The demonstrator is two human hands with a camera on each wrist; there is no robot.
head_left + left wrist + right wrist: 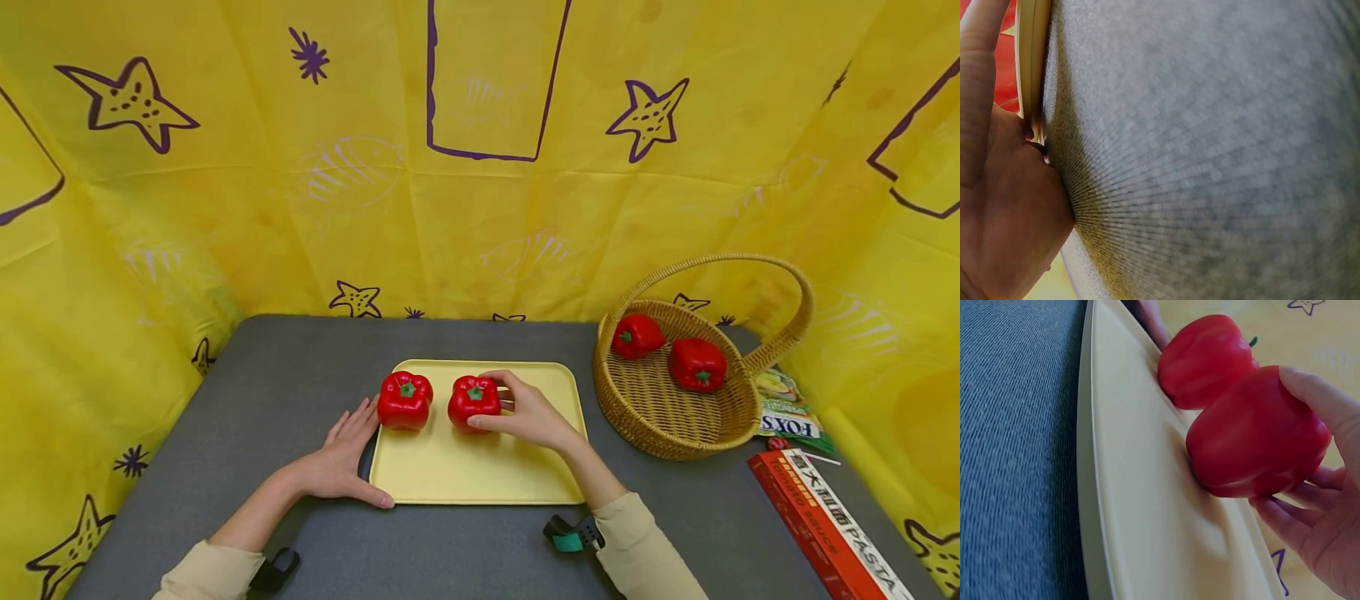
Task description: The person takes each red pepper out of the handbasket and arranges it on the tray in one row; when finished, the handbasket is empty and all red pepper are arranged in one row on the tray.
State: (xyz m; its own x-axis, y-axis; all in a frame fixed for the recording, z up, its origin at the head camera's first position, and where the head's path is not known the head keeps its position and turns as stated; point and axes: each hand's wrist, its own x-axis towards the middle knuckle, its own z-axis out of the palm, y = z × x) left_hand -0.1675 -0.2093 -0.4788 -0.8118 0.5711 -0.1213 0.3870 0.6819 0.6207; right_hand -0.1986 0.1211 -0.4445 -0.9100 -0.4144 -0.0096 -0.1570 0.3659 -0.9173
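Observation:
A pale yellow tray (pixel 480 467) lies on the grey table. My right hand (pixel 534 414) holds a red bell pepper (pixel 473 405) over the tray's middle, thumb on one side and fingers on the other. In the right wrist view that bell pepper (pixel 1254 440) hides part of a second one (pixel 1207 362). This second red bell pepper (pixel 406 402) sits upright at the tray's left side. Along the tray's left edge rests my left hand (pixel 339 458), fingers extended and thumb at the near corner. The left wrist view shows this hand (pixel 1013 206) beside the tray rim.
To the right stands a wicker basket (pixel 645 429) with a tall handle, holding two red bell peppers (pixel 697 365). Beside it are a green FOX'S packet (pixel 795 421) and a red pasta box (pixel 825 525). A yellow patterned cloth (pixel 480 208) hangs around the table.

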